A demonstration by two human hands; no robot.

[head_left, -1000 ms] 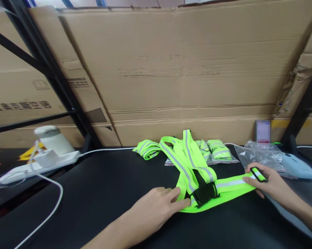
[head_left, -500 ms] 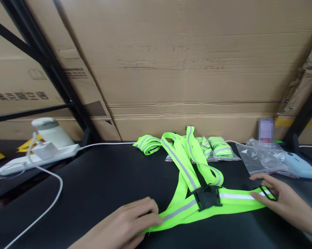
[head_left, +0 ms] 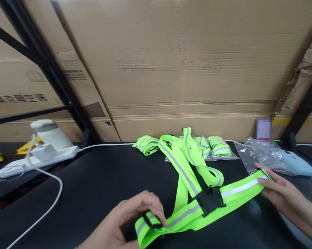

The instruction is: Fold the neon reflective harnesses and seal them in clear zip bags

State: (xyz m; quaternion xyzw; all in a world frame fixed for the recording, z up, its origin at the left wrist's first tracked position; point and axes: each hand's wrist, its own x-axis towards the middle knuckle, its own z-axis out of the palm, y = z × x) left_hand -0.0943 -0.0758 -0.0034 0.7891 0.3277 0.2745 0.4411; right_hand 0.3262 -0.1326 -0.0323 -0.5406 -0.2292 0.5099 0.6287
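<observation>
A neon yellow-green reflective vest (head_left: 183,169) made of elastic straps with silver stripes stretches across the black table. Its black side-release buckle (head_left: 210,200) is fastened, between my two hands. My left hand (head_left: 130,221) curls around the looped left end of the waist strap, beside a black strap slider (head_left: 152,221). At the other end, my right hand (head_left: 282,192) pinches the strap between thumb and fingers near a second black slider (head_left: 264,173). That right end is lifted off the table. The shoulder straps lie crumpled toward the back.
Behind the vest lie a rolled strap bundle (head_left: 146,145) and bagged bundles (head_left: 219,147). Clear plastic bags (head_left: 259,155) and a light blue phone-like object (head_left: 298,163) are at right. A power strip (head_left: 39,160), white cable (head_left: 59,193) and pale bottle (head_left: 52,133) stand left; cardboard (head_left: 184,69) forms the back.
My right hand has raised the strap's right end. My left hand has turned over, lifting the left end into a loop and bringing its slider into view. The buckle has tilted.
</observation>
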